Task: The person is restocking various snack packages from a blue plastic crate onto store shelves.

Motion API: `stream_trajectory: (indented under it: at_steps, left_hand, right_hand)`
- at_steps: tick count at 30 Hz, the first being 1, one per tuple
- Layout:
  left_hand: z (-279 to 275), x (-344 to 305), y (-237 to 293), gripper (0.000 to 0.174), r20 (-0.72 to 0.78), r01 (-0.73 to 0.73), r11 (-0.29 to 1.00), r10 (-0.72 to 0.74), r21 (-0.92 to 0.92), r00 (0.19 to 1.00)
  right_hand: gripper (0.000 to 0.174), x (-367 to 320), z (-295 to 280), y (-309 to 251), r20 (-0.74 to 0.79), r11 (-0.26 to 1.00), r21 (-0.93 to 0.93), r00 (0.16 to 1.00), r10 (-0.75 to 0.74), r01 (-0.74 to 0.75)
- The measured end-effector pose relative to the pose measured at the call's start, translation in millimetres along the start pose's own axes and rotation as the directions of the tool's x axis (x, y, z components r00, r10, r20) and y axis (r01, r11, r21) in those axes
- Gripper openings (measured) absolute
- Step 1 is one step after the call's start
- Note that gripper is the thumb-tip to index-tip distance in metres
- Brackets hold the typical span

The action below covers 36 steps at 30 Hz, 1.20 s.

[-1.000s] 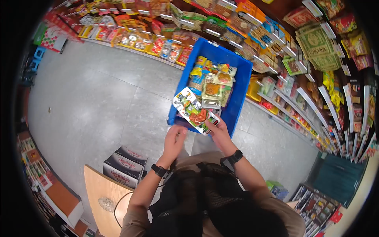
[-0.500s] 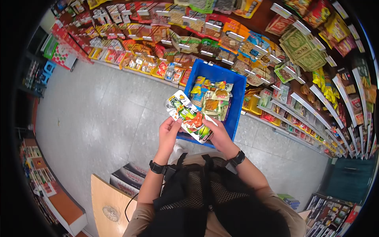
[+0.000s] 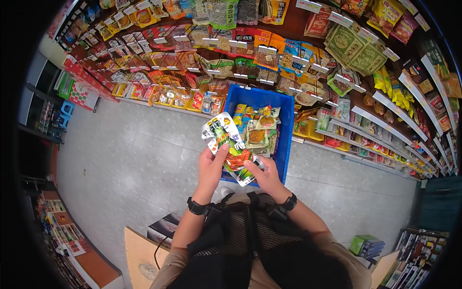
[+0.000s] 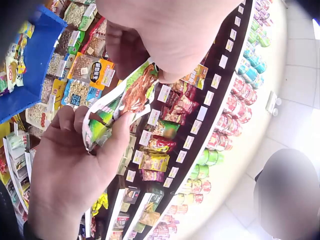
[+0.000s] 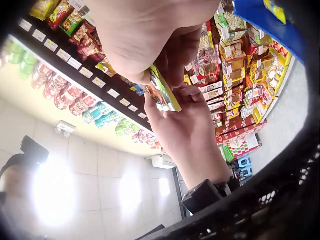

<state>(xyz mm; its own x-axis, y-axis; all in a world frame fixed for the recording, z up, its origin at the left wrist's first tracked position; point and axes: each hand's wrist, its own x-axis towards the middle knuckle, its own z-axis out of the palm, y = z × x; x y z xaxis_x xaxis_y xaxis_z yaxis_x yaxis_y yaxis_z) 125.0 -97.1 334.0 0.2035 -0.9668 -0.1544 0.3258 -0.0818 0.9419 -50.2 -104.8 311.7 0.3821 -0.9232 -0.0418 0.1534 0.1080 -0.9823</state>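
Note:
Both hands hold one white snack packet (image 3: 235,155) with green and red print, in front of the body. The left hand (image 3: 211,169) pinches its left edge, thumb on the printed face; the right hand (image 3: 267,178) pinches its lower right side. Seen from the left wrist, the packet (image 4: 131,96) looks bent between the two hands. The right wrist view shows only a narrow part of the packet (image 5: 165,90). Behind the packet, a blue bin (image 3: 286,123) on the floor holds several yellow, blue and green packets (image 3: 257,137).
Shelves of hanging snack bags (image 3: 221,43) curve across the back and right side. A wooden table (image 3: 137,255) and dark cartons (image 3: 166,226) stand at lower left. Blue stools (image 3: 66,113) are at far left, and grey floor (image 3: 139,144) lies left of the bin.
The left hand, at first apart from the packet, has come to grip its left side. The packet now looks bent. The head view has shifted, showing more of the upper shelves.

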Motion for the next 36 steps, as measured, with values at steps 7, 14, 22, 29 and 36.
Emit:
stream_trajectory:
  at_steps: [7, 14, 22, 29, 36]
  left_hand:
    - [6, 1, -14, 0.028, 0.081, -0.036, 0.993, 0.027, 0.111, 0.996]
    - [10, 3, -20, 0.029, 0.095, -0.048, 0.961, 0.023, 0.272, 0.995]
    - [10, 11, -36, 0.036, 0.115, 0.004, 0.929, -0.050, 0.369, 0.992]
    - [22, 8, -43, 0.038, 0.129, 0.068, 0.943, -0.115, 0.325, 0.985]
    - [57, 8, -90, 0.040, 0.231, 0.234, 0.952, -0.277, 0.197, 0.933]
  right_hand:
    - [0.027, -10, -16, 5, -0.039, 0.997, 0.070, 0.999, 0.032, -0.029]
    - [0.023, -12, -27, 8, -0.086, 0.995, -0.022, 0.992, -0.096, 0.094]
    - [0.025, -17, -47, -3, -0.023, 0.988, -0.109, 0.994, -0.108, 0.105]
    - [0.026, -24, -52, -2, -0.094, 0.991, -0.106, 0.991, -0.092, 0.082]
    - [0.023, -46, -91, -7, -0.191, 0.914, -0.400, 0.968, -0.162, 0.074]
